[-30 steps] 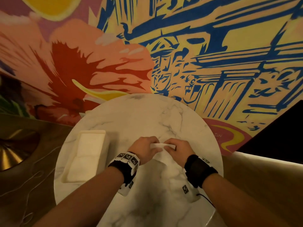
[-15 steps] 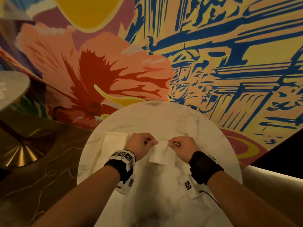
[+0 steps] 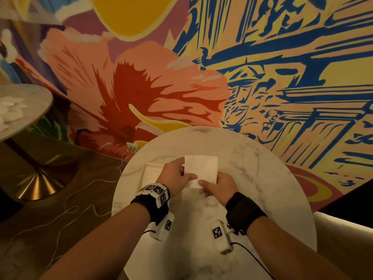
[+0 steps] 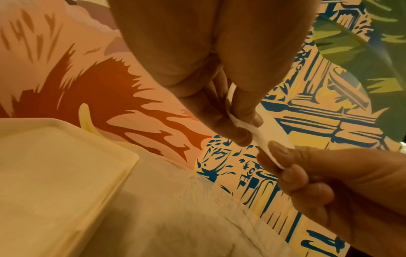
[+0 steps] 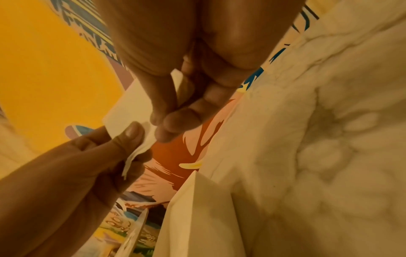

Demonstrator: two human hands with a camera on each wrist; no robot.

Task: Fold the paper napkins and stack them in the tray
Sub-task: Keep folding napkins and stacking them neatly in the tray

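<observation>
A white folded paper napkin (image 3: 201, 168) is held up above the round marble table (image 3: 252, 178), its far edge raised toward the wall. My left hand (image 3: 177, 176) pinches its left and near edge between thumb and fingers. My right hand (image 3: 218, 187) pinches the near right corner. In the left wrist view the napkin (image 4: 261, 135) shows edge-on between both thumbs. In the right wrist view the napkin (image 5: 129, 111) is gripped by both hands. The cream tray (image 3: 150, 168) lies on the table left of my left hand, mostly hidden behind it; it is also in the left wrist view, tray (image 4: 61, 165).
A painted mural wall (image 3: 201, 77) stands right behind the table. A second round table (image 3: 36, 102) with a pile of white napkins (image 3: 10, 112) is at the far left, on a brass base (image 3: 40, 178). A thin white cord (image 3: 80, 207) trails over the floor.
The napkin went from lying folded near the table, to hanging from both hands, to standing raised with its far edge up. My right hand shifted from the top edge to the near corner.
</observation>
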